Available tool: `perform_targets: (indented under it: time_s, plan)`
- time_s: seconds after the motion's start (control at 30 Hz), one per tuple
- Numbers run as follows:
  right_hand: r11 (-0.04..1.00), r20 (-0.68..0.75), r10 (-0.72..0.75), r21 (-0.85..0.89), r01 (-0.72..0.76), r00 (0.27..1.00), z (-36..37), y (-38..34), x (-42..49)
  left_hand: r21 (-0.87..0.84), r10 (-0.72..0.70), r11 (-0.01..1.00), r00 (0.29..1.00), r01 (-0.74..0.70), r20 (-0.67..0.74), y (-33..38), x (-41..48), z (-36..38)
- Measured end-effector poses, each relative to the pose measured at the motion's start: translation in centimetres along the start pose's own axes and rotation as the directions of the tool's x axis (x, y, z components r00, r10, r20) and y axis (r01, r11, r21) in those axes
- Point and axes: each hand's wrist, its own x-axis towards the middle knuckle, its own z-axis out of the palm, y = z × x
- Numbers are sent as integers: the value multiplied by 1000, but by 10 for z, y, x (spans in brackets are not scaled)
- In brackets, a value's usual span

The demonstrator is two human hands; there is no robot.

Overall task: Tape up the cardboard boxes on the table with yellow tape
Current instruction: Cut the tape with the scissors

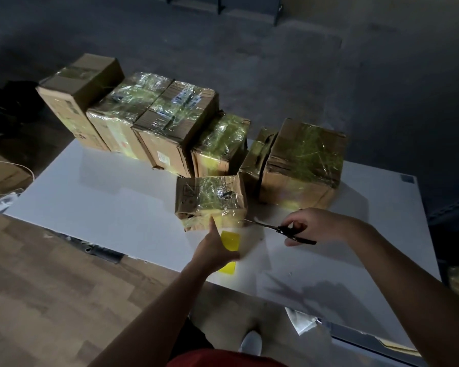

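1. Left hand grips a strip of yellow tape, thumb up against the front of the small cardboard box.
2. Right hand is closed round black scissors, blades pointing at that box's lower right corner.
3. Six more wrapped boxes sit behind on the white worktop.

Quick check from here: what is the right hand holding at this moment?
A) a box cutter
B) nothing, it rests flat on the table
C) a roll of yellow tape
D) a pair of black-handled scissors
D: the right hand has its fingers through the black handles of the scissors, whose blades point toward the small taped box; the yellow tape is at the left hand.
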Motion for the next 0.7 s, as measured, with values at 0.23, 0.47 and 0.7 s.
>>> perform_targets:
  time_s: [0.23, 0.47, 0.7]
  plan:
    - [999, 39, 47, -21, -46, 998, -4, -6, 9, 24, -5, 1000, 1000, 6, -15, -2, 6, 4]
    - [993, 65, 83, -87, -77, 994, -10, -29, 32, 21, -20, 1000, 1000, 21, -19, -5, 9, 5]
    - [993, 133, 64, -108, -50, 989, -11, -37, 48, -2, -14, 1000, 1000, 14, -9, -7, 8, 6]
